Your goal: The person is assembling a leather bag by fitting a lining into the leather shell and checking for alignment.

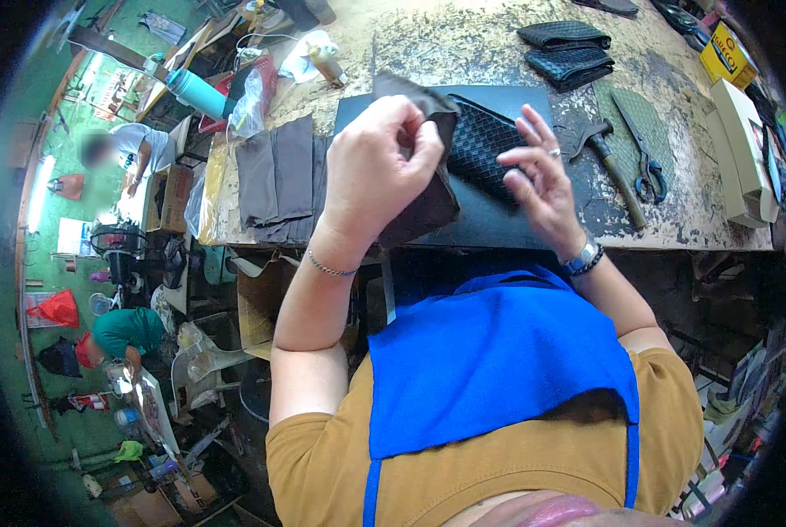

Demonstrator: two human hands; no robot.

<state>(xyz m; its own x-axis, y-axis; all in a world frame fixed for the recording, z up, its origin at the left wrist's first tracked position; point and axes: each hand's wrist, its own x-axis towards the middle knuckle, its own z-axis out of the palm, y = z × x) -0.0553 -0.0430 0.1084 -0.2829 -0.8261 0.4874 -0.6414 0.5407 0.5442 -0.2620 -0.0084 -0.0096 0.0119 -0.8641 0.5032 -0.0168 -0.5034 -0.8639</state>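
Observation:
My left hand [380,162] is closed, its thumb and fingers pinching a dark brown cloth piece [419,211] raised over the bench. Beside the cloth lies a black panel with a woven check pattern [481,140]; whether the two are joined is hidden. My right hand [542,180] has its fingers apart at the panel's right side, with nothing gripped that I can see. Under them is a smooth dark mat [472,230]. To the left, several flat dark brown cloth pieces [277,176] overlap near the bench's front edge.
Right of the mat lie a hammer [617,167] and scissors [639,145]. Folded woven-pattern pieces [567,66] sit farther back. A beige box [740,158] and yellow box [727,54] stand far right. A turquoise bottle [195,92] is at left; two people work beyond.

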